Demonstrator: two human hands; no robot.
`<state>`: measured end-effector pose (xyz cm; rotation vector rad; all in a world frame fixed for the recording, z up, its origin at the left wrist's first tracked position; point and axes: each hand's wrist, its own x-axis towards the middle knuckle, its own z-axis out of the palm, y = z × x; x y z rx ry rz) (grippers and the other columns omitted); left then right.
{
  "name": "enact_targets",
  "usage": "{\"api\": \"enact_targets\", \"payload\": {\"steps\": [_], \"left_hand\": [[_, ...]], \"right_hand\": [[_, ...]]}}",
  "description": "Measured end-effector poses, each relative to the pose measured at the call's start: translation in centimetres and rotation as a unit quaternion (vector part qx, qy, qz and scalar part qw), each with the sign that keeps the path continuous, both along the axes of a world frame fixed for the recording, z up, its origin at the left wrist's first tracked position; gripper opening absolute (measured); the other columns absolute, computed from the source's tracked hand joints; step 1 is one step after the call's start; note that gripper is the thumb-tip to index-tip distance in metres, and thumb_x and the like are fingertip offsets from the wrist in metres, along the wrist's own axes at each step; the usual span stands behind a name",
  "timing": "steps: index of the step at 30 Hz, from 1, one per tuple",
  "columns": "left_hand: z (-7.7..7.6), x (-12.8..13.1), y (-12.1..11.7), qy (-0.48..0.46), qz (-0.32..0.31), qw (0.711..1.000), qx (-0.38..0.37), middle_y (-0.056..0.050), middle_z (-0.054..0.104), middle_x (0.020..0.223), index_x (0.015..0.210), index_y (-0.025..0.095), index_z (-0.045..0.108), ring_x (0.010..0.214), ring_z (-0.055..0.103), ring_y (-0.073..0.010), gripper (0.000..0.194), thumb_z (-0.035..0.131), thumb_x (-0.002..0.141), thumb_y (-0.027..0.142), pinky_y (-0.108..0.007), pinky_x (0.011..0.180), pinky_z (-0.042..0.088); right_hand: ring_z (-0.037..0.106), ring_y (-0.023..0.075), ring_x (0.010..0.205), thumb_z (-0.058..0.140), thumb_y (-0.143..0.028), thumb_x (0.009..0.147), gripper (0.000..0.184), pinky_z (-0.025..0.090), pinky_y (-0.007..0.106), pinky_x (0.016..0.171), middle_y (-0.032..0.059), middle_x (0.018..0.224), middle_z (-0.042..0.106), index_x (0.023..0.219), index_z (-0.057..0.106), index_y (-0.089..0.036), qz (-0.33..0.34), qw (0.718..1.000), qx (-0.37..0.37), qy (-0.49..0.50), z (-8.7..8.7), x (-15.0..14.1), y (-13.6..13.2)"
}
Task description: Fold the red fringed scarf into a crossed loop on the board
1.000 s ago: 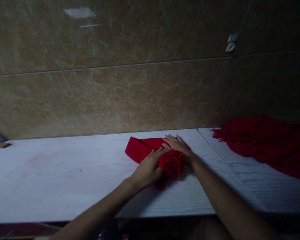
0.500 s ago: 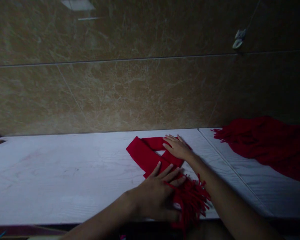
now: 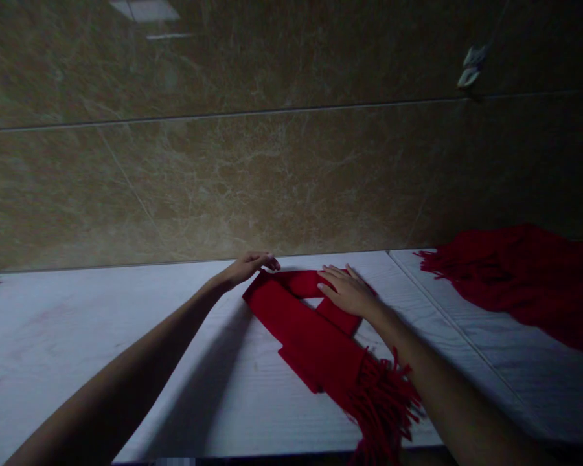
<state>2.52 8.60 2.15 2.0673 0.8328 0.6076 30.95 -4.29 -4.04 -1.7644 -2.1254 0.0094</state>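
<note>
A red fringed scarf [image 3: 315, 336] lies folded in a loop on the white wood-grain table, a small triangle of tabletop showing through its middle. Its fringe points toward the near edge and hangs partly over it. My right hand [image 3: 347, 291] rests flat on the loop's upper right corner, fingers spread. At the upper left corner of the loop is my left hand [image 3: 255, 262], raised just beside the fold with fingers loosely curved and nothing seen in them. Whether its fingertips touch the cloth I cannot tell.
Another red fringed cloth [image 3: 519, 278] lies rumpled at the right, beyond a seam in the white table [image 3: 102, 336]. A brown marbled tile wall [image 3: 272, 181] rises along the far edge. A small white fitting [image 3: 471, 68] hangs on the wall at upper right.
My left hand has moved from the scarf's near part, by the fringe, up and left to the far left fold. My right hand stays on the upper right corner.
</note>
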Motion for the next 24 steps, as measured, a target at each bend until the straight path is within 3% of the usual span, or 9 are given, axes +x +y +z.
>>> {"api": "enact_targets", "payload": {"steps": [4,7,11,14,17,20,22,24], "left_hand": [[0.3,2.0,0.7,0.116,-0.089,0.989,-0.021,-0.009,0.071,0.071,0.071,0.016,0.076,0.070,0.061,-0.0213,0.072,0.055,0.081,0.084,-0.032,0.071,0.046],[-0.5,2.4,1.3,0.174,-0.074,0.982,0.001,-0.003,0.054,0.054,0.059,0.017,0.066,0.054,0.045,-0.0157,0.077,0.054,0.077,0.092,-0.030,0.056,0.034],[-1.3,1.8,2.0,0.158,-0.050,0.986,-0.011,0.001,0.039,0.049,0.050,0.021,0.046,0.049,0.035,-0.0129,0.082,0.044,0.078,0.098,-0.030,0.051,0.027],[-1.1,1.3,2.5,0.118,-0.068,0.989,-0.062,-0.003,0.051,0.053,0.058,0.018,0.060,0.053,0.044,-0.0155,0.086,0.038,0.081,0.098,-0.029,0.055,0.034],[-0.8,0.6,2.6,0.061,-0.088,0.991,-0.084,-0.007,0.066,0.067,0.073,0.016,0.071,0.063,0.055,-0.0180,0.077,0.050,0.083,0.089,-0.028,0.061,0.039],[-1.1,0.1,2.3,0.050,-0.079,0.994,-0.054,-0.004,0.062,0.064,0.073,0.016,0.070,0.059,0.048,-0.0147,0.067,0.062,0.081,0.082,-0.025,0.056,0.032],[-1.7,0.0,1.9,0.061,-0.086,0.994,-0.043,0.000,0.053,0.058,0.067,0.017,0.065,0.055,0.041,-0.0128,0.069,0.059,0.081,0.084,-0.025,0.053,0.028],[-2.4,0.2,1.6,0.074,-0.084,0.993,-0.045,0.001,0.044,0.054,0.059,0.019,0.055,0.052,0.035,-0.0119,0.074,0.051,0.083,0.089,-0.026,0.051,0.026]], "right_hand": [[0.050,0.0297,0.151,0.048,-0.037,0.107,0.047,0.028,0.062,0.130,0.0143,0.158,0.059,0.149,0.063,-0.023,0.007,1.000,0.010,0.000,-0.1,0.3,0.0],[0.050,0.0283,0.151,0.046,-0.038,0.107,0.048,0.028,0.059,0.130,0.0139,0.158,0.058,0.150,0.063,-0.022,0.010,1.000,0.008,-0.007,-0.1,0.3,-0.2],[0.050,0.0260,0.151,0.044,-0.038,0.108,0.049,0.027,0.057,0.131,0.0138,0.159,0.058,0.150,0.062,-0.021,0.003,1.000,0.008,-0.017,-0.4,0.2,-0.2],[0.050,0.0266,0.151,0.045,-0.037,0.108,0.048,0.026,0.059,0.131,0.0138,0.159,0.058,0.150,0.062,-0.021,0.004,1.000,0.003,-0.017,-0.1,0.2,-0.1],[0.053,0.0296,0.147,0.048,-0.035,0.105,0.041,0.031,0.058,0.127,0.0146,0.155,0.062,0.136,0.071,-0.021,-0.001,1.000,0.024,-0.003,2.0,0.1,-1.0],[0.068,0.0277,0.116,0.046,-0.037,0.106,0.033,0.049,0.046,0.106,0.0127,0.120,0.077,0.105,0.076,-0.022,-0.037,0.997,0.053,0.040,5.0,-0.9,-3.9],[0.069,0.0233,0.094,0.042,-0.045,0.108,0.038,0.051,0.038,0.088,0.0076,0.098,0.076,0.094,0.071,-0.024,-0.071,0.995,-0.008,0.074,6.3,-2.2,-6.3],[0.066,0.0200,0.083,0.050,-0.051,0.104,0.035,0.046,0.033,0.075,0.0037,0.089,0.073,0.088,0.066,-0.024,-0.105,0.985,-0.099,0.098,6.6,-3.7,-8.3]]}}
